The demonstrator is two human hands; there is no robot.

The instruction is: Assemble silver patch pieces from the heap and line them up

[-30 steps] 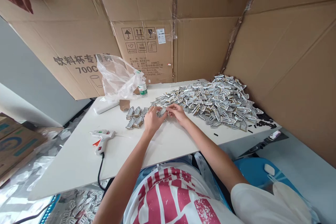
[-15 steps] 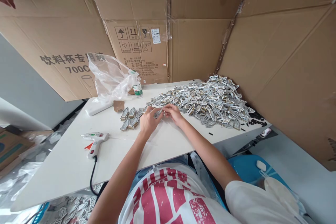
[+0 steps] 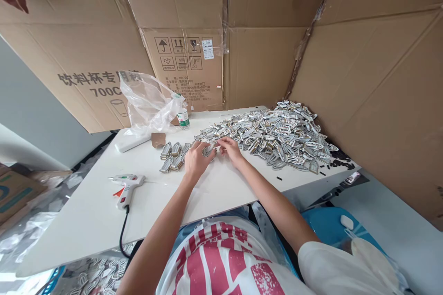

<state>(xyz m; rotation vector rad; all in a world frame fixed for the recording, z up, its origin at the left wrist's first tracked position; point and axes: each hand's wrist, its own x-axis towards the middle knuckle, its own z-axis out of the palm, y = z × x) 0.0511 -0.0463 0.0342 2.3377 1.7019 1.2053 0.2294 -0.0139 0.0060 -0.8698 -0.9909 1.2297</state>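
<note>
My left hand is curled around a small grey-and-white slotted piece, held low over the white table. Close against its right side is my right hand, fingers bent together at the tips. Whether those fingertips pinch the piece or something smaller, I cannot tell. Left of my hands, several stacked slotted pieces lie in short rows, partly hidden by my left hand. Behind and to the right rises a big loose heap of similar pieces.
A white glue gun lies at the left of the table, its cord over the front edge. Further back are a clear plastic bag, a green-labelled bottle and a cardboard scrap. Small black bits lie right; cardboard walls stand behind.
My right fingers have shifted slightly against the piece, opening a small gap toward the thumb. My left hand keeps its hold. The whole view has shifted slightly.
</note>
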